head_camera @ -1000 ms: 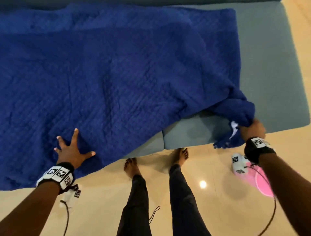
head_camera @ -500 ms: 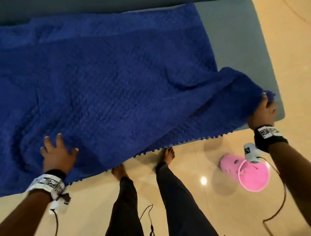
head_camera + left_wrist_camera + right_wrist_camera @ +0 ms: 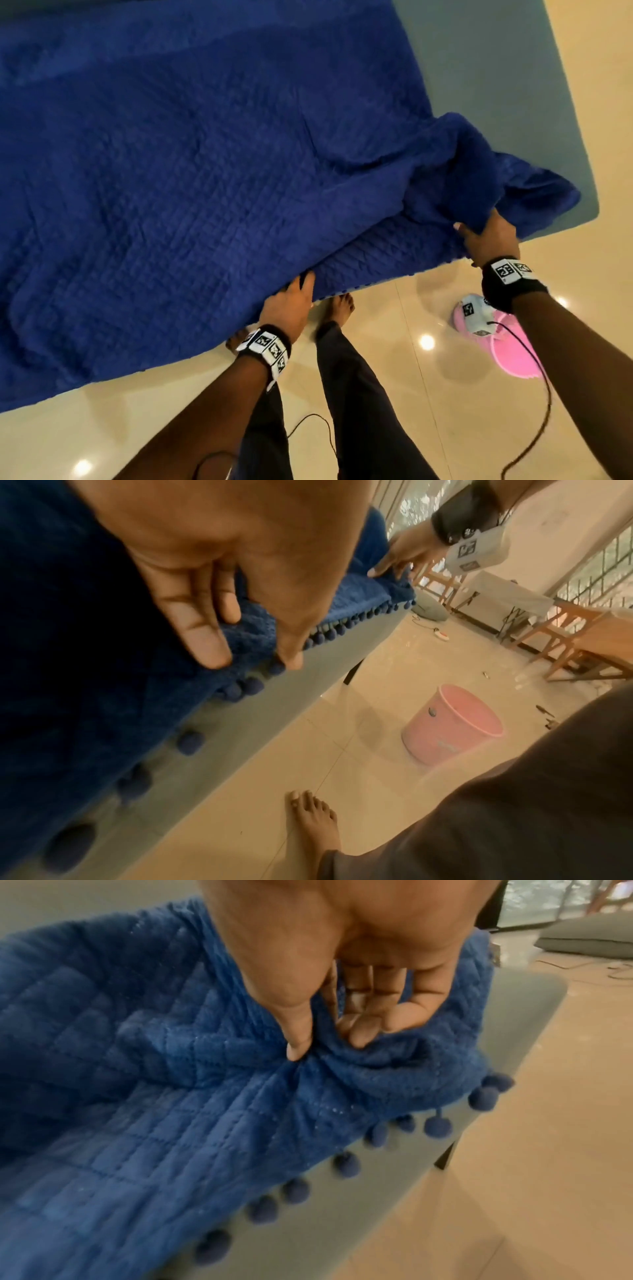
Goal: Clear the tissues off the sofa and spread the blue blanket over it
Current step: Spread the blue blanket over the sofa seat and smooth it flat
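Observation:
The blue blanket (image 3: 191, 178) with a pom-pom fringe (image 3: 346, 1164) covers most of the grey-green sofa (image 3: 507, 89); the sofa's right end is bare. My left hand (image 3: 303, 277) is at the blanket's front edge near the middle, and in the left wrist view its fingers (image 3: 205, 645) and thumb pinch the hem (image 3: 250, 637). My right hand (image 3: 479, 226) grips a bunched fold near the sofa's front right corner; the right wrist view shows the thumb (image 3: 298, 1031) and fingers squeezing the cloth. No tissues are in view.
A pink bin (image 3: 513, 353) stands on the tiled floor (image 3: 394, 342) to my right, also seen as the pink bin (image 3: 452, 729). My bare feet are close to the sofa front. Wooden chairs (image 3: 582, 642) and a grey cushion (image 3: 589, 939) lie further off.
My left hand has slid right along the front edge and gone from lying flat to pinching the hem. My right hand still holds the blanket, which now bunches up at the sofa's right end.

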